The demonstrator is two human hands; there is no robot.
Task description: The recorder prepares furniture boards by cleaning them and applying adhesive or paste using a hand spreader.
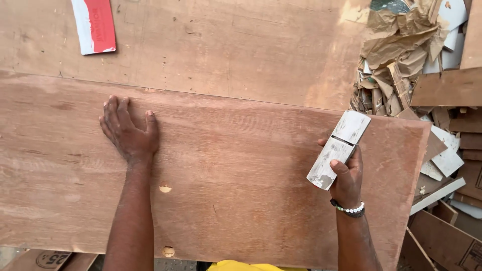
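Left hand (128, 131) is down flat on the plywood sheet (241, 200), fingers together and stretched toward the sheet's far edge, palm pressed to the wood and gripping nothing. Over on the other side, the right hand (346, 175) is closed around a worn whitish block (337, 149), thumb laid across its face, fingers wrapped behind; the block tilts up and away, its upper end crossing the sheet's far edge near the far right corner. A beaded bracelet (350, 209) sits on that wrist. Two round holes (165, 188) show in the sheet, one mid-board, one at the near edge. Beneath lies a larger board (226, 45), with a red-and-white card (95, 25) near its far left corner. Off the right edge, a heap of wood offcuts and crumpled brown paper (401, 45).
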